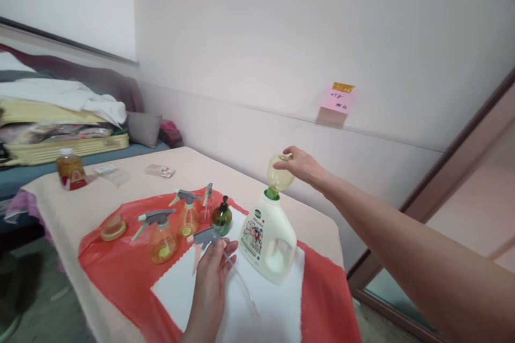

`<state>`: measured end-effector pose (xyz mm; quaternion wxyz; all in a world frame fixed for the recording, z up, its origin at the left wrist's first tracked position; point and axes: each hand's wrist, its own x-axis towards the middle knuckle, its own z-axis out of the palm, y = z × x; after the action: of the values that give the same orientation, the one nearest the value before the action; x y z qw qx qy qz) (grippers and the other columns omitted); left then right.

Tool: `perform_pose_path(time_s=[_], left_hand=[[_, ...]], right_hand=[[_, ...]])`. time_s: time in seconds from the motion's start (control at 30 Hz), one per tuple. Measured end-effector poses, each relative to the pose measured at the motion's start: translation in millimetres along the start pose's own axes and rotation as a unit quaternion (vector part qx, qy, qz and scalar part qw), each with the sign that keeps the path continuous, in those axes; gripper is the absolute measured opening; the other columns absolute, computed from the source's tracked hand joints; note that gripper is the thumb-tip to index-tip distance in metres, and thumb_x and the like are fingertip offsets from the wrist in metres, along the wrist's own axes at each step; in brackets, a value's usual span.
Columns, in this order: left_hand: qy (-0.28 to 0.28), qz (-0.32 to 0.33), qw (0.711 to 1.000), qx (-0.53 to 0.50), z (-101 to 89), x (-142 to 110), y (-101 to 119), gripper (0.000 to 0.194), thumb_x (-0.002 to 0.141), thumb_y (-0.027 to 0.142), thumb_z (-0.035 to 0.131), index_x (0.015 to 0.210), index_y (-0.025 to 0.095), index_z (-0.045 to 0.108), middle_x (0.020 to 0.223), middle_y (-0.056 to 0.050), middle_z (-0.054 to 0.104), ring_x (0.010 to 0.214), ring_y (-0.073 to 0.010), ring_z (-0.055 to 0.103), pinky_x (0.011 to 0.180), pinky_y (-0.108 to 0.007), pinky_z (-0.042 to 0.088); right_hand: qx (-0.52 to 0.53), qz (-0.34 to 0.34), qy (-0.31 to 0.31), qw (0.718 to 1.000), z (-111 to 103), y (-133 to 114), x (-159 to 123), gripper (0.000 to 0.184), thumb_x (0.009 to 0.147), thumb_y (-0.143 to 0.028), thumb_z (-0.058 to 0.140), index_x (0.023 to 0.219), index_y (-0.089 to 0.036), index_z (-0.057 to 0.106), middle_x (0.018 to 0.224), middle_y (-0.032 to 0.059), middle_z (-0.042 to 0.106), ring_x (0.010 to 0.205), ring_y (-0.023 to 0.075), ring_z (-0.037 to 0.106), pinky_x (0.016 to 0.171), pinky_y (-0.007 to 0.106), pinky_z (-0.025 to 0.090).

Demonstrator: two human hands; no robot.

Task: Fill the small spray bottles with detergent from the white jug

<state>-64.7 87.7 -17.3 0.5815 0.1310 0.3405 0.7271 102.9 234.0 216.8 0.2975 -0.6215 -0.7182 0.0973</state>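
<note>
My left hand is closed around a grey spray trigger head, whose clear dip tube slants down to the right. With my right hand I grip a yellowish clear spray bottle, turned upside down. Its neck sits at the mouth of a large pale green detergent jug, which stands upright and uncapped. Just left of the jug is a green pump bottle. Further left stand spray bottles with trigger heads, among them one orange-tinted spray bottle with a little yellow liquid.
A white sheet lies over red plastic on the table. A round tan lid, small plastic packets and an amber bottle are to the left. A pink note is on the wall.
</note>
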Motion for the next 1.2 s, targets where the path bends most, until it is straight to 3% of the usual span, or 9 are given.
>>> perform_pose_path(time_s=[0.27,0.43,0.53,0.6,0.73,0.8,0.87,1.0,1.2], left_hand=[[0.000,0.003,1.000,0.002,1.4,-2,1,0.043,0.071,0.052,0.077,0.093,0.016,0.070,0.102,-0.013,0.071,0.104,-0.0249,0.065,0.092,-0.040,0.048],[0.002,0.003,1.000,0.009,1.1,-1,-2,0.043,0.071,0.052,0.078,0.093,0.016,0.069,0.101,-0.012,0.071,0.104,-0.0251,0.065,0.092,-0.041,0.047],[0.007,0.005,1.000,0.019,1.7,-1,-4,0.045,0.071,0.054,0.076,0.095,0.016,0.069,0.103,-0.013,0.072,0.106,-0.0256,0.064,0.092,-0.041,0.047],[0.011,0.007,1.000,0.023,2.8,-1,-5,0.046,0.071,0.055,0.076,0.096,0.016,0.069,0.104,-0.014,0.072,0.108,-0.0266,0.064,0.091,-0.041,0.047],[0.018,0.006,1.000,0.025,5.1,-1,-8,0.048,0.072,0.058,0.074,0.096,0.017,0.069,0.106,-0.014,0.072,0.108,-0.0266,0.064,0.091,-0.040,0.047],[0.028,0.009,0.999,0.024,4.8,0,-9,0.046,0.074,0.058,0.072,0.095,0.017,0.068,0.106,-0.014,0.072,0.106,-0.0255,0.065,0.091,-0.039,0.047],[0.049,0.021,0.998,0.019,2.8,3,-9,0.042,0.075,0.057,0.071,0.092,0.019,0.067,0.104,-0.012,0.072,0.105,-0.0247,0.065,0.090,-0.039,0.048],[0.116,0.076,0.990,0.005,-2.8,10,-5,0.032,0.080,0.052,0.068,0.089,0.021,0.067,0.101,-0.008,0.071,0.101,-0.0214,0.065,0.090,-0.037,0.048],[0.147,0.139,0.979,0.032,-1.2,12,-6,0.026,0.084,0.048,0.066,0.088,0.023,0.068,0.099,-0.005,0.070,0.096,-0.0190,0.065,0.090,-0.036,0.047]], right_hand=[[0.038,-0.006,0.029,0.999,3,-1,-9,0.050,0.062,-0.046,0.073,0.106,-0.022,0.063,0.108,0.0110,0.067,0.097,0.0286,0.059,0.081,0.042,0.045],[0.145,0.002,0.090,0.985,5,21,-31,0.061,0.058,-0.046,0.079,0.113,-0.025,0.061,0.116,0.0089,0.065,0.106,0.0290,0.058,0.094,0.046,0.042],[0.252,0.036,0.156,0.954,10,45,-66,0.074,0.062,-0.050,0.078,0.127,-0.029,0.050,0.133,0.0090,0.055,0.119,0.0270,0.054,0.101,0.044,0.041],[0.339,0.083,0.180,0.920,20,65,-98,0.072,0.070,-0.055,0.071,0.131,-0.031,0.043,0.139,0.0090,0.050,0.122,0.0258,0.054,0.099,0.044,0.045],[0.506,0.174,0.116,0.837,58,104,-175,0.048,0.081,-0.058,0.052,0.116,-0.024,0.054,0.114,0.0109,0.066,0.104,0.0281,0.066,0.090,0.049,0.053],[0.678,0.245,0.067,0.689,84,123,-211,0.042,0.078,-0.052,0.060,0.113,-0.029,0.059,0.112,0.0056,0.069,0.104,0.0265,0.067,0.092,0.046,0.051],[0.729,0.295,0.038,0.617,110,141,-241,0.043,0.079,-0.053,0.061,0.115,-0.031,0.061,0.109,0.0047,0.071,0.102,0.0271,0.067,0.089,0.046,0.052],[0.692,0.343,0.057,0.632,147,163,-277,0.046,0.065,-0.051,0.077,0.106,-0.033,0.068,0.103,0.0029,0.071,0.093,0.0258,0.068,0.076,0.038,0.052],[0.633,0.328,0.075,0.698,155,156,-281,0.058,0.056,-0.051,0.082,0.109,-0.032,0.067,0.112,0.0038,0.067,0.101,0.0273,0.063,0.076,0.037,0.051]])
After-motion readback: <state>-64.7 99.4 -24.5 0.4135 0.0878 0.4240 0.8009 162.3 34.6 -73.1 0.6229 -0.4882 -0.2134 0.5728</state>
